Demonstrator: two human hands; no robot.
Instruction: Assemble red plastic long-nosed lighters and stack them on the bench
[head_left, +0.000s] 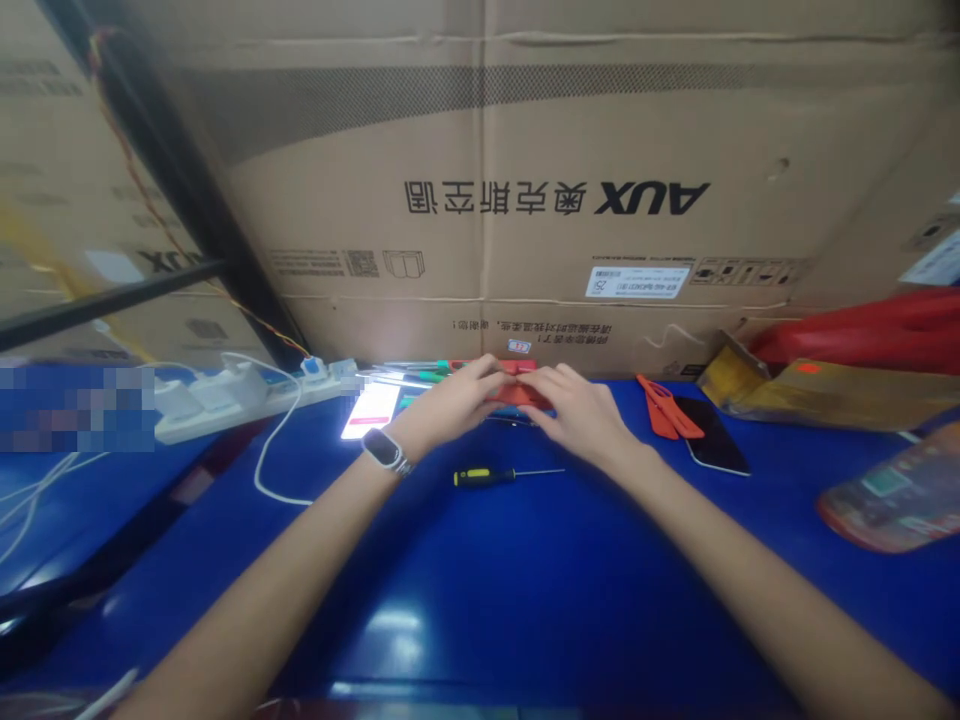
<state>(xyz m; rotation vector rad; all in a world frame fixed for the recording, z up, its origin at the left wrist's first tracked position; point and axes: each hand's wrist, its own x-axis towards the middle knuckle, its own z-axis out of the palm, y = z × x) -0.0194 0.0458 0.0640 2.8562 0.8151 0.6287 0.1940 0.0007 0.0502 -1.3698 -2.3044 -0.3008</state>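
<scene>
At the back of the blue table, my left hand (466, 400) and my right hand (577, 408) come together over an orange-red piece (519, 394). Fingers of both hands are bent around it and cover much of it, so its kind cannot be made out. Behind and left of my left hand lie several screwdrivers with green handles (431, 377). A phone with a lit screen (369, 412) is under their shafts. Closer to me, a black and yellow screwdriver (495, 477) lies flat with its tip pointing right.
A large cardboard box (480, 240) forms a wall behind the table. On the left sits a white power strip (247, 400) with plugs and cables. To the right are orange-handled scissors or pliers (670, 410), a dark phone (709, 437), an open carton (832, 398) and a plastic bottle (896, 495).
</scene>
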